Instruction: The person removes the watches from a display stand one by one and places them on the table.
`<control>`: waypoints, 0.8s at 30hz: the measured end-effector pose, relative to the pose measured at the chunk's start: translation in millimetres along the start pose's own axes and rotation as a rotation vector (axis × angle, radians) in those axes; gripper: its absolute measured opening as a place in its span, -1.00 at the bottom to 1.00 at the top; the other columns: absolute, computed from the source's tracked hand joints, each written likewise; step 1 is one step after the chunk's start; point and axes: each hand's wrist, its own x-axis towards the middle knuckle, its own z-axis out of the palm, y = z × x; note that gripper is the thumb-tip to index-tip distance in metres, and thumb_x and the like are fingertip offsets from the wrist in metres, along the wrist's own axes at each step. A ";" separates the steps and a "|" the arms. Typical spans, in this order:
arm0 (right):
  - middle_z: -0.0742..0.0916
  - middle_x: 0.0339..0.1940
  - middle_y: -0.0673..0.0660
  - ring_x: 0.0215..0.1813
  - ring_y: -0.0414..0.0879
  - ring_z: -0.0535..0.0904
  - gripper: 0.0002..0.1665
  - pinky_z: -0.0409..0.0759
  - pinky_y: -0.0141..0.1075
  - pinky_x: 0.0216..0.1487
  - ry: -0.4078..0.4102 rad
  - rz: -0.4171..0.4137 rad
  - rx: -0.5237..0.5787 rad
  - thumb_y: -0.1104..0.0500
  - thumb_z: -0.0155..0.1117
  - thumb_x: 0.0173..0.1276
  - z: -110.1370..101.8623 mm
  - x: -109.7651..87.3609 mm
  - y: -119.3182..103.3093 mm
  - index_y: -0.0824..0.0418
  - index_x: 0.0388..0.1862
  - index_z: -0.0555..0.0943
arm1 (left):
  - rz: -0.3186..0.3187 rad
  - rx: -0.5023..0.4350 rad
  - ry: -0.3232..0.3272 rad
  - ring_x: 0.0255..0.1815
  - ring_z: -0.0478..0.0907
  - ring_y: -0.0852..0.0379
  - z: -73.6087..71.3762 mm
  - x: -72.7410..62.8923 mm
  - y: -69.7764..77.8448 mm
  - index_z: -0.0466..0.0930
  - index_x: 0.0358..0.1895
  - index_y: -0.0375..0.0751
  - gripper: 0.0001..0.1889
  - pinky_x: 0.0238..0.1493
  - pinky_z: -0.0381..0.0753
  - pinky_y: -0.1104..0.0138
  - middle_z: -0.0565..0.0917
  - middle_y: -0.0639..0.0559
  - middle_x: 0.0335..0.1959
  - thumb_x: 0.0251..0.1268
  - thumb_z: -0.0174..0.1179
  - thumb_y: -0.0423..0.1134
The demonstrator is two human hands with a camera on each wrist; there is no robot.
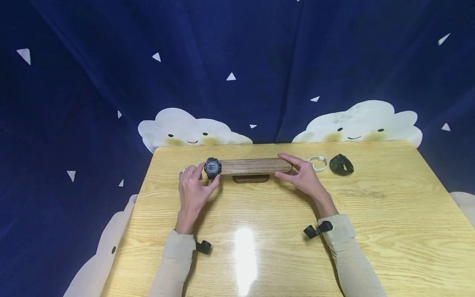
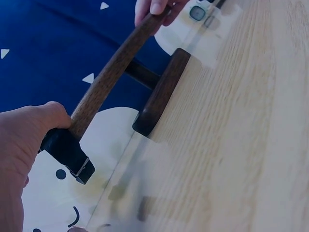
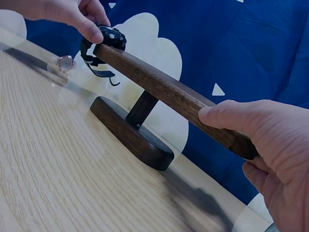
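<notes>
A dark wooden watch stand (image 1: 248, 166) has its long bar raised on a short post above a rounded base (image 3: 130, 135). On the bar's left end, a black digital watch (image 1: 212, 167) is looped, its strap unfastened and hanging below in the right wrist view. My left hand (image 1: 193, 189) pinches this watch between thumb and fingers. At the opposite end, my right hand (image 1: 306, 177) grips the bar, thumb on the near side and fingers behind.
Right of the stand lie a white-strapped watch (image 1: 318, 157) and another black watch (image 1: 338, 165). A small round-faced watch (image 3: 65, 63) rests on the table beyond the left hand. A blue curtain (image 1: 237, 49) with clouds borders the table's far edge.
</notes>
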 end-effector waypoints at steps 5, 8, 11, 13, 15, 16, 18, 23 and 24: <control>0.58 0.46 0.30 0.56 0.22 0.38 -0.28 0.27 0.10 0.62 0.002 0.002 -0.010 0.31 0.56 0.30 0.1 -0.5 -0.4 0.32 0.43 0.54 | 0.016 -0.002 0.003 -0.49 0.39 0.03 -2.8 1.3 -0.6 0.74 0.03 -0.45 -0.34 -0.32 0.55 0.15 0.53 -0.07 -0.54 0.02 0.62 0.04; 0.58 0.45 0.30 0.56 0.22 0.38 -0.28 0.27 0.10 0.62 0.005 0.000 -0.014 0.32 0.56 0.29 0.3 -0.4 -0.8 0.34 0.43 0.54 | 0.021 -0.002 0.010 -0.51 0.38 0.06 -4.2 2.6 -2.2 0.74 0.03 -0.46 -0.35 -0.38 0.52 0.19 0.55 -0.10 -0.55 0.01 0.63 0.02; 0.59 0.44 0.30 0.55 0.22 0.39 -0.28 0.28 0.08 0.61 0.007 -0.003 -0.017 0.32 0.56 0.29 0.2 -0.3 -1.3 0.33 0.42 0.55 | 0.017 0.001 0.009 -0.51 0.37 0.08 -5.7 3.6 -4.4 0.74 0.03 -0.46 -0.35 -0.42 0.47 0.24 0.55 -0.12 -0.55 0.00 0.64 0.01; 0.60 0.44 0.30 0.55 0.21 0.40 -0.29 0.29 0.07 0.61 0.007 -0.006 -0.018 0.33 0.56 0.29 0.0 -0.2 -1.8 0.32 0.42 0.56 | 0.014 0.001 0.007 -0.51 0.37 0.07 -7.0 4.0 -5.9 0.74 0.03 -0.47 -0.35 -0.42 0.45 0.24 0.56 -0.14 -0.55 -0.01 0.65 0.01; 0.60 0.44 0.29 0.55 0.21 0.40 -0.29 0.30 0.06 0.61 0.004 -0.007 -0.020 0.33 0.56 0.29 -0.2 -0.1 -2.5 0.32 0.42 0.56 | 0.011 0.003 0.003 -0.51 0.37 0.07 -8.0 4.2 -7.3 0.74 0.03 -0.47 -0.35 -0.43 0.44 0.24 0.56 -0.15 -0.55 -0.01 0.65 0.00; 0.60 0.44 0.29 0.55 0.20 0.40 -0.29 0.30 0.05 0.61 0.002 -0.008 -0.021 0.32 0.56 0.29 -0.3 -0.1 -2.9 0.31 0.42 0.56 | 0.009 0.004 0.000 -0.51 0.37 0.07 -8.5 4.4 -7.9 0.74 0.03 -0.47 -0.34 -0.42 0.45 0.24 0.56 -0.16 -0.55 -0.01 0.65 0.00; 0.60 0.44 0.29 0.55 0.20 0.40 -0.29 0.30 0.05 0.61 0.000 -0.007 -0.022 0.32 0.56 0.29 -0.5 -0.3 -3.9 0.30 0.42 0.56 | 0.004 0.006 -0.005 -0.51 0.38 0.06 -9.5 4.6 -9.3 0.74 0.04 -0.48 -0.34 -0.42 0.45 0.23 0.58 -0.17 -0.55 -0.01 0.65 0.00; 0.60 0.43 0.30 0.54 0.20 0.41 -0.29 0.31 0.06 0.60 0.000 -0.009 -0.028 0.32 0.56 0.29 -0.8 -0.8 -6.6 0.29 0.42 0.56 | -0.011 0.006 -0.007 -0.51 0.38 0.06 -12.5 5.6 -12.5 0.73 0.06 -0.48 -0.34 -0.41 0.46 0.23 0.59 -0.18 -0.54 0.00 0.64 -0.02; 0.60 0.43 0.30 0.54 0.20 0.41 -0.29 0.31 0.06 0.60 -0.001 -0.010 -0.028 0.33 0.56 0.29 -0.9 -0.8 -7.0 0.29 0.42 0.56 | -0.015 0.005 -0.007 -0.50 0.38 0.06 -13.5 5.9 -13.0 0.73 0.06 -0.48 -0.34 -0.40 0.46 0.23 0.59 -0.18 -0.53 0.00 0.64 -0.02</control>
